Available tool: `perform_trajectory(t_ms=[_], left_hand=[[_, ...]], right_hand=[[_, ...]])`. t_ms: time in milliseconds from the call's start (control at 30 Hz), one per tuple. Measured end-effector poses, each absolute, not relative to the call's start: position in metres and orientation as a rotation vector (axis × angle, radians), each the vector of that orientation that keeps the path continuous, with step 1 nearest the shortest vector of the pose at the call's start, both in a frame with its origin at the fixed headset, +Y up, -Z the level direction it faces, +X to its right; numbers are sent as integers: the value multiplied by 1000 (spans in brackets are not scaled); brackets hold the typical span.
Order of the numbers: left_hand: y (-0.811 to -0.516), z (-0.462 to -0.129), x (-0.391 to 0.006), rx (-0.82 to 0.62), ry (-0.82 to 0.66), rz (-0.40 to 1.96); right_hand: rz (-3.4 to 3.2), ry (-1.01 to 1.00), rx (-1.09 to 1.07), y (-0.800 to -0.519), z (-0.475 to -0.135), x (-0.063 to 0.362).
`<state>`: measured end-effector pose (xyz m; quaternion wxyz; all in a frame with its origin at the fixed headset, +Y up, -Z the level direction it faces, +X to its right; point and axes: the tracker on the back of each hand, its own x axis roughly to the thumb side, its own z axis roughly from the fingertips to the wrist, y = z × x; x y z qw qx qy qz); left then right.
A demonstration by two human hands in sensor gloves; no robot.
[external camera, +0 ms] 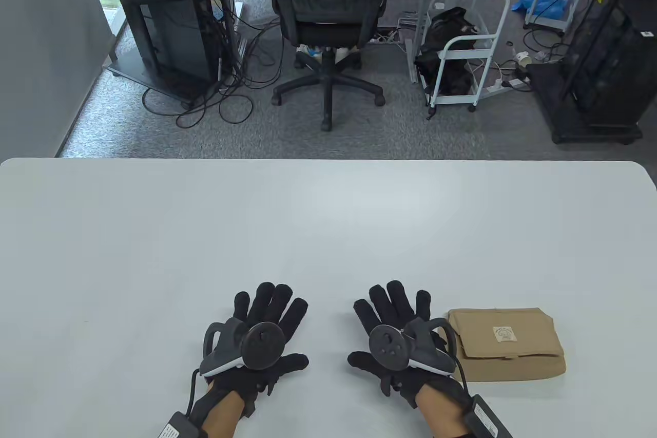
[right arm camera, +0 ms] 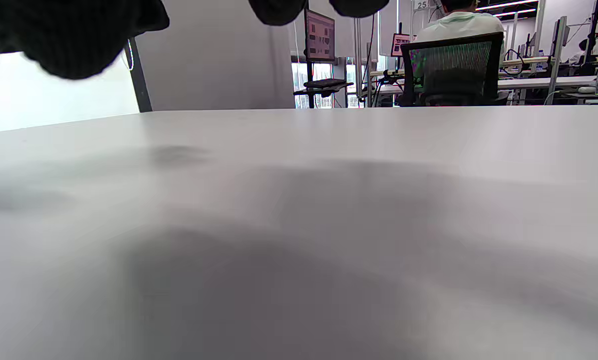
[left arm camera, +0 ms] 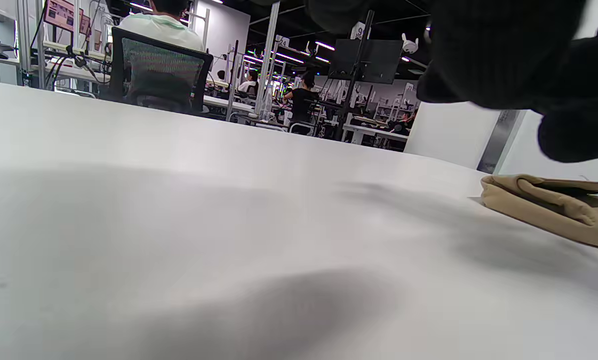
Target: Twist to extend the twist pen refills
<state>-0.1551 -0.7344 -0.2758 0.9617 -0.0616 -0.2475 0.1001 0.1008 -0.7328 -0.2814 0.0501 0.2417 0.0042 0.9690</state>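
No pen shows in any view. A tan cloth pouch [external camera: 505, 343] lies closed on the white table [external camera: 328, 222] at the front right; it also shows in the left wrist view [left arm camera: 554, 207]. My left hand [external camera: 267, 325] is spread flat, palm down, over the table near the front middle, holding nothing. My right hand [external camera: 392, 322] is spread the same way, just left of the pouch, its outer edge close to the pouch. In the wrist views my gloved fingers [left arm camera: 504, 50] [right arm camera: 53, 35] hang just above the tabletop.
The table's far edge [external camera: 328, 160] runs across the middle of the table view. Beyond it on the floor stand an office chair [external camera: 328, 22], a black equipment rack [external camera: 169, 27] and a white cart [external camera: 462, 48].
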Motion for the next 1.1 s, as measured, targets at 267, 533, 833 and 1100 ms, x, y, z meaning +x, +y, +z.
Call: perform_trajectory(t_ms=[267, 533, 833, 1100], left_hand=[[-735, -276, -155, -129, -500, 197], [-735, -276, -154, -134, -498, 193], [-735, -276, -154, -135, -497, 191], [-733, -276, -155, -120, -501, 202]], right_hand=[[2949, 23, 733, -733, -282, 101], [2946, 23, 734, -733, -282, 102], [2942, 29, 734, -733, -282, 102], [2939, 34, 735, -733, -282, 102]])
